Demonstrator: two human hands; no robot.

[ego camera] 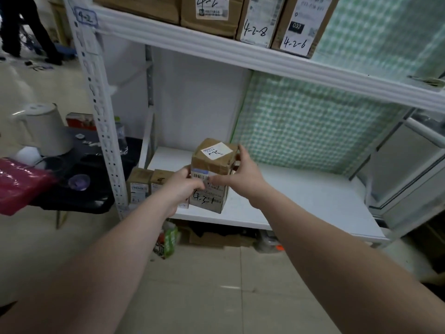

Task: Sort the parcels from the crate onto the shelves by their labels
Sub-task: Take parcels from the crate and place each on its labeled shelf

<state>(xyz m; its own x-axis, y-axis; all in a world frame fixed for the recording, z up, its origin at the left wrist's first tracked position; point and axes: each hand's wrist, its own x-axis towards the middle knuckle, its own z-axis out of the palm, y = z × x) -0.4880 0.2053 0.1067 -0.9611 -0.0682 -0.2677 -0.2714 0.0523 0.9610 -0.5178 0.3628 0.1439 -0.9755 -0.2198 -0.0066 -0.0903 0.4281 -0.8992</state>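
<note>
Both hands clamp 1 brown cardboard parcel [212, 174] at the front edge of the lower shelf [301, 201]. The left hand [183, 186] presses its grip against the parcel's front-left face over the barcode label, fingers curled on the card. The right hand [243, 174] closes on the right side, thumb across the front and fingers wrapped round the far edge near the top.

The parcel stands upright with its base on the white shelf board, 1 corner turned toward the camera. Its front carries a printed shipping label with a barcode, and below that "4-3-1" handwritten in black marker. A small white sticker on the top face has a handwritten mark too blurred to read. The tape across the cardboard looks creased.

Just left of it, at the shelf's left end, stand 2 smaller brown boxes [149, 186] with printed labels, touching each other.

On the upper shelf [240, 51] more cartons show handwritten codes: "4-2-8" [258, 20] and "4-2-6" [301, 25], the latter also with a black tag reading "032". The white upright post [101, 112] bears a tag marked "4-2". Green checked cloth [313, 126] hangs behind the shelves. To the left, a dark bench [79, 189] holds a white kettle [43, 128].
</note>
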